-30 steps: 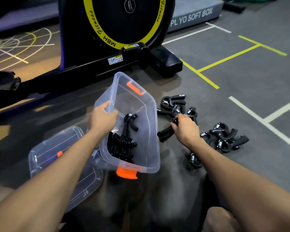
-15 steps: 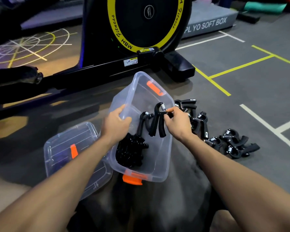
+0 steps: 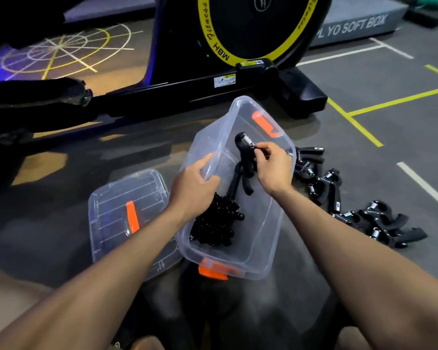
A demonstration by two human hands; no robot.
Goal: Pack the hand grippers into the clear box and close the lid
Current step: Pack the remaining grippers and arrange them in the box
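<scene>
both hands [image 3: 195, 183] [image 3: 273, 168] over clear box [image 3: 271, 238], right pinching hand gripper [image 3: 245, 162].

Views: you have one, the wide-angle head camera; no second view shares the scene.
Position: it sits on your head, above and behind both forearms, which enter from the bottom corners.
Direction: you look forward and steeply down at the floor [image 3: 364, 152].
Nearness: close; your left hand [image 3: 194, 188] and right hand [image 3: 273, 168] meet over the clear box [image 3: 261, 238] at mid-frame.
Reach: the lid [image 3: 111, 210] lies lower left, loose hand grippers [image 3: 339, 198] right, the exercise machine [image 3: 238, 46] across the top.
Distortion: straight floor lines bend toward the edges.
</scene>
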